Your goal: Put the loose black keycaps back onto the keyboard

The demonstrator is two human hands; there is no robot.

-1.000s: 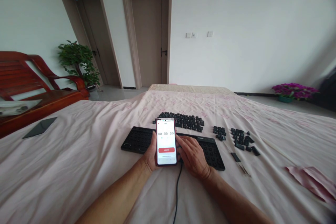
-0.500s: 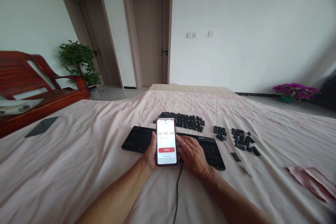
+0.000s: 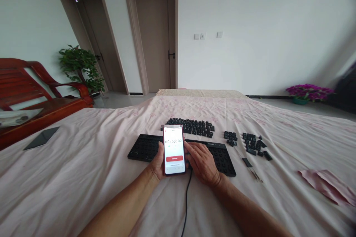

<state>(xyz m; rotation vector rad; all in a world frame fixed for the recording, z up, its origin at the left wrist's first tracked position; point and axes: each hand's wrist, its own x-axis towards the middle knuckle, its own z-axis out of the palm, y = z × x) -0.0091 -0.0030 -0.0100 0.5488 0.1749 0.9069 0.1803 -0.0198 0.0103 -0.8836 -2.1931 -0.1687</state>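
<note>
A smartphone (image 3: 174, 150) stands upright over the middle of a black keyboard, its lit screen showing a timer at 00:00:02 above a red button. My left hand (image 3: 157, 163) grips its left edge, thumb along the side. On the opposite edge, the fingers of my right hand (image 3: 204, 163) press against the phone, with some fingertips hidden. Behind both hands lies the keyboard (image 3: 142, 147), its right part bare of keycaps. Beyond it sit rows of loose black keycaps (image 3: 191, 127); smaller groups of keycaps (image 3: 251, 143) lie to the right.
A wire-ended puller tool (image 3: 247, 162) rests right of the keyboard. A black cable (image 3: 186, 202) runs toward me over the pink bedsheet (image 3: 111, 189). At right is a folded pink cloth (image 3: 325, 186); at left, a dark flat panel (image 3: 41, 138). A wooden bench (image 3: 63, 104) stands beyond.
The timer on the phone has gone from 00:00:00 to 00:00:02. The view has shifted slightly; both hands keep their places on the phone.
</note>
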